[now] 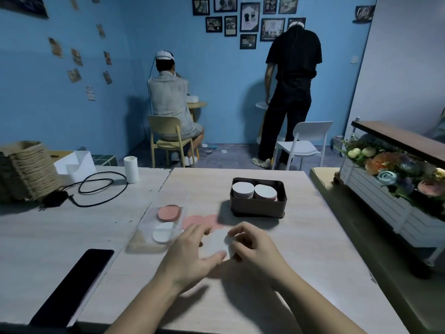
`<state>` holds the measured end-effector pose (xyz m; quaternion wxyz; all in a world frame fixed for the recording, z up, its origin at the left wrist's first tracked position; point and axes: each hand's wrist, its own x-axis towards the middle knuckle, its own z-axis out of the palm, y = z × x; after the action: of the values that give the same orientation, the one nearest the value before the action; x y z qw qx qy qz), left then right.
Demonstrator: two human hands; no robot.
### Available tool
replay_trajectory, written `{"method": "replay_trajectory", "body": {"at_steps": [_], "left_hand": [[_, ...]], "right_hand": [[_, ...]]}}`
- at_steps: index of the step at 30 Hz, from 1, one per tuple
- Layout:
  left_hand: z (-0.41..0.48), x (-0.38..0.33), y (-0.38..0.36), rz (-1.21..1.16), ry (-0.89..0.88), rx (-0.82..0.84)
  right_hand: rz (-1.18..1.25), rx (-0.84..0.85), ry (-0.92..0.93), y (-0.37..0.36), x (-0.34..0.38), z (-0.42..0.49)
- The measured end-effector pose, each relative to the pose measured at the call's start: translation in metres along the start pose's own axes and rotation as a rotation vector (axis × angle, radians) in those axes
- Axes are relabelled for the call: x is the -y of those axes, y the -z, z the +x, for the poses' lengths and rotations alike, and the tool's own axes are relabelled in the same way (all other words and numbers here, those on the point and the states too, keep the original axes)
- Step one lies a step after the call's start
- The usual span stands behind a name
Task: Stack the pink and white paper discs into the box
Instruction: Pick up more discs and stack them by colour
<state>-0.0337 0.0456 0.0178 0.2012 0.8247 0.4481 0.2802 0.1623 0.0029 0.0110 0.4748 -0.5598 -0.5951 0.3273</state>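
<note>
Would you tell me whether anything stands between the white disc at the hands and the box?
Nothing visible: bare table separates the white disc from the open box; loose pink discs lie flat left of that path.

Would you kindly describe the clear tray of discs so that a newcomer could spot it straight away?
On the pale wooden table, find the dark brown box near the middle. Left of it, nearer the camera, lies a clear plastic tray. Unlike the box, it is see-through and holds one pink stack and one white stack.
</note>
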Motion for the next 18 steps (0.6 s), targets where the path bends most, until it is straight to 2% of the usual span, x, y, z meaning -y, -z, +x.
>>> {"method": "replay_trajectory", "body": {"at_steps": [2, 5, 8, 11, 14, 18], "left_hand": [[0.020, 0.004, -0.009, 0.003, 0.016, -0.008], [0.058, 0.013, -0.027, 0.198, 0.020, 0.042], [0.082, 0.012, -0.039, 0.398, 0.163, 0.130], [0.088, 0.003, -0.043, 0.506, 0.280, 0.147], [0.088, 0.000, -0.042, 0.510, 0.292, 0.147], [0.074, 0.009, -0.051, 0.352, 0.123, 0.081]], "right_hand": [[-0.087, -0.053, -0.007, 0.015, -0.007, 0.002], [-0.228, -0.113, -0.020, 0.036, -0.019, 0.004], [-0.255, -0.141, -0.037, 0.047, -0.028, 0.006], [-0.247, -0.153, -0.041, 0.053, -0.033, 0.008], [-0.229, -0.141, -0.036, 0.057, -0.036, 0.010], [-0.237, -0.127, -0.021, 0.060, -0.040, 0.009]]}}
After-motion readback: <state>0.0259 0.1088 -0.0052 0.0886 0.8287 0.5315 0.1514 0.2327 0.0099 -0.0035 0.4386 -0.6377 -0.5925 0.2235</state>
